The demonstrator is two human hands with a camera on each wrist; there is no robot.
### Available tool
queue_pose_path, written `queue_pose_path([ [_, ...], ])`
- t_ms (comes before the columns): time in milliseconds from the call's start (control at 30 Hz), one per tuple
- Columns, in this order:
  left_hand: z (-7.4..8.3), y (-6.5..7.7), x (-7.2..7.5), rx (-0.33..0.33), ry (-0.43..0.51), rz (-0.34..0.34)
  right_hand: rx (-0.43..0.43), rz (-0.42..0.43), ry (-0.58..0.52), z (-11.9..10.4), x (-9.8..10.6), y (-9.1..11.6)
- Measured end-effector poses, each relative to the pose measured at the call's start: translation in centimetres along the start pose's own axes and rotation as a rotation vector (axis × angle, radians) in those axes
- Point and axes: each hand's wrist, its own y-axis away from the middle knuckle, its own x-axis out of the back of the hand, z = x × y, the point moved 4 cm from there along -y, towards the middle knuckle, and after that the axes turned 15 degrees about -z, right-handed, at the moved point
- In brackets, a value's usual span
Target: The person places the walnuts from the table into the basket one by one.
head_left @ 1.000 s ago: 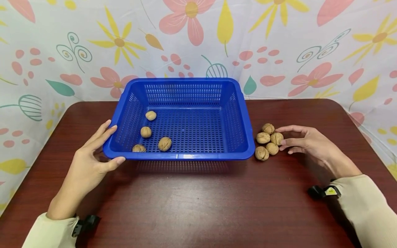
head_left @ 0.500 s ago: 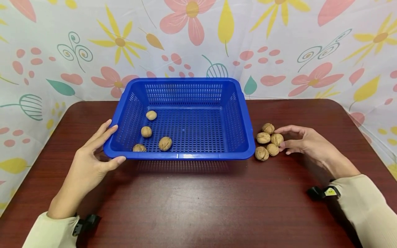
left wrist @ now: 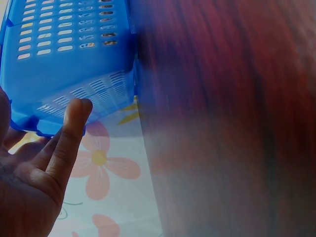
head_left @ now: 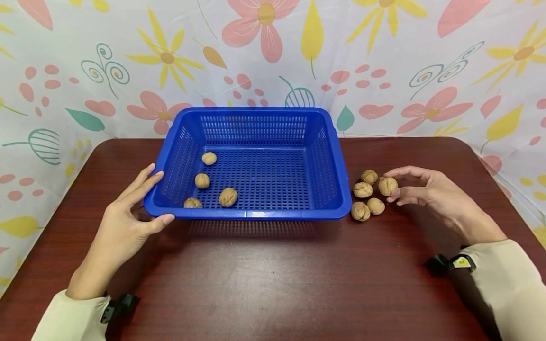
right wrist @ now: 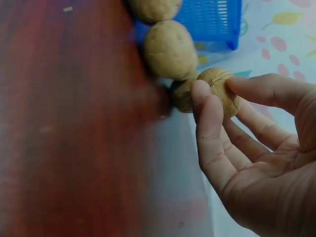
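Observation:
In the head view, my left hand (head_left: 121, 222) holds the near-left corner of a blue plastic basket (head_left: 247, 214), thumb on the front rim and fingers along the left side. In the left wrist view, its fingers (left wrist: 66, 143) lie against the basket's slotted outer wall (left wrist: 74, 64). My right hand (head_left: 435, 196) pinches a walnut (head_left: 387, 186) between thumb and fingertips, just right of a small group of walnuts (head_left: 363, 190). The right wrist view shows that pinched walnut (right wrist: 223, 91) close up, with other walnuts (right wrist: 170, 50) behind it.
Several walnuts, one of them a larger one (head_left: 228, 197), lie in the basket's left half. The basket stands on a dark reddish-brown table (head_left: 264, 279). A flower-printed cloth (head_left: 264, 61) hangs behind the table's far edge.
My right hand has taken hold of a walnut and drawn it slightly right, apart from the group. The left hand stays at the basket's corner.

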Motion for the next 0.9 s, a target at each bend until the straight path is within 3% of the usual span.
queue_pose_path([
  [167, 0.1, 0.0, 0.0, 0.002, 0.004, 0.002, 0.084, 0.004, -0.020, -2.0, 0.0, -0.3],
  [500, 0.0, -0.1, 0.0, 0.010, 0.064, -0.008, 0.242, -0.121, -0.103, -9.1, -1.2, -3.6],
  [733, -0.1, -0.2, -0.1, 0.004, 0.080, -0.006, 0.216, -0.142, -0.112, -14.6, -4.8, -7.4],
  [900, -0.3, -0.1, 0.0, 0.000, 0.055, 0.006, 0.199, -0.137, -0.101, -17.1, -7.9, -10.8],
])
